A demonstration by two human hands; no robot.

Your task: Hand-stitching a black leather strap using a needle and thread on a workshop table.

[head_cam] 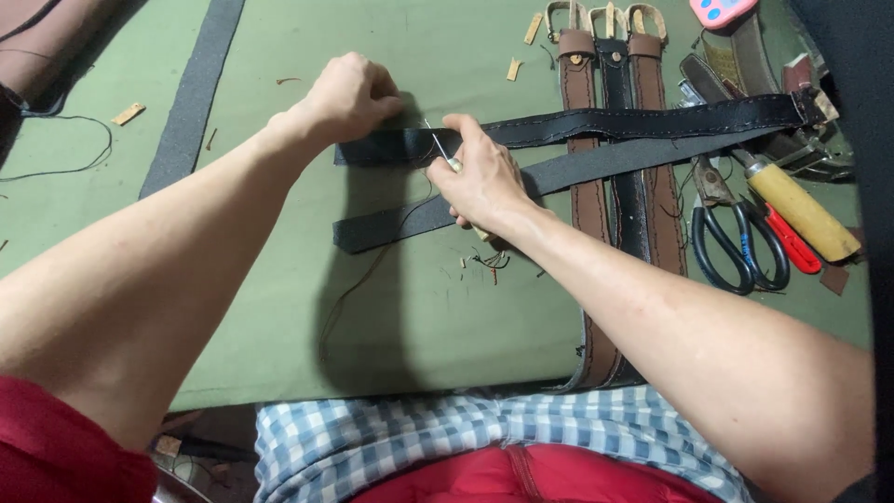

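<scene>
The left hand [352, 93] presses down on the near end of a black stitched leather strap [596, 121] that runs across the green table [279, 279], its grip closed flat over the leather. The right hand [480, 177] has its grip closed tight round a wooden-handled awl [445, 154], the thin point resting at the strap's edge. A 2nd grey strap [577, 172] lies just below it. 3 buckled belts [615, 93] pass underneath, with black-handled scissors [731, 233] nearby.
</scene>
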